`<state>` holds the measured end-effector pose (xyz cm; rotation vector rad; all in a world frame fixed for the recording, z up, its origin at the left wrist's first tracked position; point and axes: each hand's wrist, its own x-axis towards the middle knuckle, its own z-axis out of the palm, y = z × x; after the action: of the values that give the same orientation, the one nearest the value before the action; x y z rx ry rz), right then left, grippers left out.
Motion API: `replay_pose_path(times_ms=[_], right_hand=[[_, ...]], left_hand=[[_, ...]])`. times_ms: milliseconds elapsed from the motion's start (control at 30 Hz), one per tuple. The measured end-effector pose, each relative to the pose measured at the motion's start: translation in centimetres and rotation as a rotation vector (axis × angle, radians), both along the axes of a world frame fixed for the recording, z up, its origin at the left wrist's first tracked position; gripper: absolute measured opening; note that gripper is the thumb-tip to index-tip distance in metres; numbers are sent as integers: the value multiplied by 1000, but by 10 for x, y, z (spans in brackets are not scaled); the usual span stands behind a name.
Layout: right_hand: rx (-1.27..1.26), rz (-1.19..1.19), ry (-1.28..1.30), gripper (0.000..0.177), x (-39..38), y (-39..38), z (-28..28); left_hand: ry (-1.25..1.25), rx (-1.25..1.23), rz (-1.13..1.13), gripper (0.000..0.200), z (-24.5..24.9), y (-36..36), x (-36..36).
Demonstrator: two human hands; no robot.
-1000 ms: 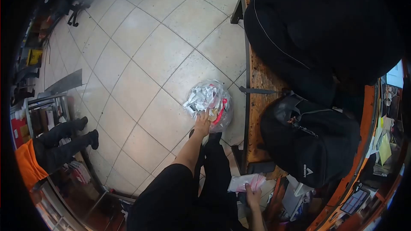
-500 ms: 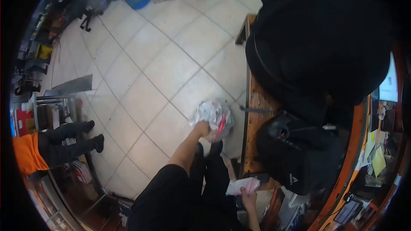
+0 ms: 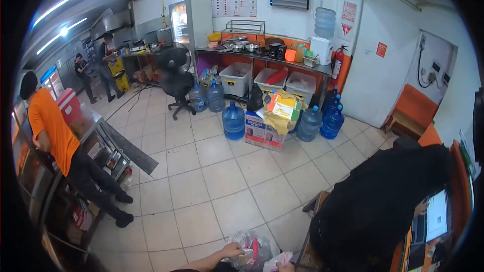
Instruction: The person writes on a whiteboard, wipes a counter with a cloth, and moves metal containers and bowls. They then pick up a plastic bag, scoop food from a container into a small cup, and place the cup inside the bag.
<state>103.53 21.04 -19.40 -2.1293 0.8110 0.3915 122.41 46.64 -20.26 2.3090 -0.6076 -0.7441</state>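
Gripping clear bag (image 3: 253,253) | left hand (image 3: 233,250), arm outstretched, fingers curled | right hand (image 3: 285,268): cannot tell

The pale tiled floor (image 3: 222,181) fills the middle of the frame. At the bottom centre, a clear plastic bag (image 3: 252,252) stuffed with paper scraps sits on it. Above the middle stands a blue water jug (image 3: 233,120), with cardboard boxes (image 3: 263,133) just to its right and more jugs (image 3: 330,121) beyond them. A black office chair (image 3: 176,78) stands further to the upper left.
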Motion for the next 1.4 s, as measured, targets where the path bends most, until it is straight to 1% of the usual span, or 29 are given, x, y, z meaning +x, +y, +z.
replay_pose_path(times_ms=[33,67,100,167,267,300,333,400,433,500,567,600,633,667,733,767,800,833,867,933,967,1000,1033,1100,1133,1200,1233,1300,1400], right_hand=[[-36,26,14,48,23,-9,-15],[-71,51,38,50,53,-14,3],[-89,70,0,49,81,-5,57],[-94,126,-37,58,118,-10,53],[-113,87,-7,56,175,5,94],[-51,95,-49,55,193,7,102],[9,104,-92,54,208,6,107],[-3,114,-72,52,232,4,112],[-18,129,-56,50,245,2,114],[-31,145,-49,49,275,-12,102],[-87,176,-117,45,295,-31,71],[-75,178,-98,45,307,-45,63],[-16,170,-54,44,328,-61,59],[50,155,-5,44,349,-72,59],[29,98,-62,40,390,-101,57],[-7,104,-105,40,409,-110,83],[-48,116,-158,39,432,-120,110],[-48,112,-157,39,455,-134,115],[-27,120,-167,39,475,-149,116],[-6,132,-169,39,514,-168,120],[-1,132,-206,39,535,-176,124],[3,131,-245,39,553,-184,124],[43,125,-276,39,572,-192,113],[75,110,-313,39,608,-195,123],[119,96,-343,39,626,-194,126],[129,87,-318,39,659,-194,124],[157,73,-299,39,672,-193,127],[146,85,-304,39,698,-195,125],[176,89,-266,40,730,-208,116]], left_hand=[[80,-89,10,40,-6,12,3],[169,-177,19,40,-9,22,0],[172,-194,18,40,-2,20,23],[253,-42,-21,39,20,20,57],[140,-222,197,35,58,9,112],[114,-310,250,33,68,3,132],[116,-308,246,33,68,-1,154],[39,-241,447,34,66,-11,193],[44,-236,450,34,68,-14,207],[-68,-326,663,37,75,-24,245],[-76,-277,703,38,82,-30,294],[-76,-223,744,39,82,-31,311],[-130,-233,788,40,79,-34,335],[-184,-234,825,41,78,-35,355],[-250,-272,964,34,97,-46,391],[-239,-263,954,34,108,-56,408],[-192,-406,996,29,124,-64,425],[-146,-550,1038,25,142,-71,440],[-141,-545,1037,25,164,-84,454],[-91,-810,1100,17,199,-111,480],[40,-804,1009,20,194,-109,498],[44,-805,1012,20,205,-120,513],[72,-867,988,19,228,-134,527],[131,-1001,956,14,275,-164,559],[135,-1008,952,14,283,-178,584],[79,-1168,764,13,293,-201,632],[91,-1166,760,13,303,-213,652],[88,-1156,551,12,329,-238,693],[92,-1154,494,14,329,-274,758]])
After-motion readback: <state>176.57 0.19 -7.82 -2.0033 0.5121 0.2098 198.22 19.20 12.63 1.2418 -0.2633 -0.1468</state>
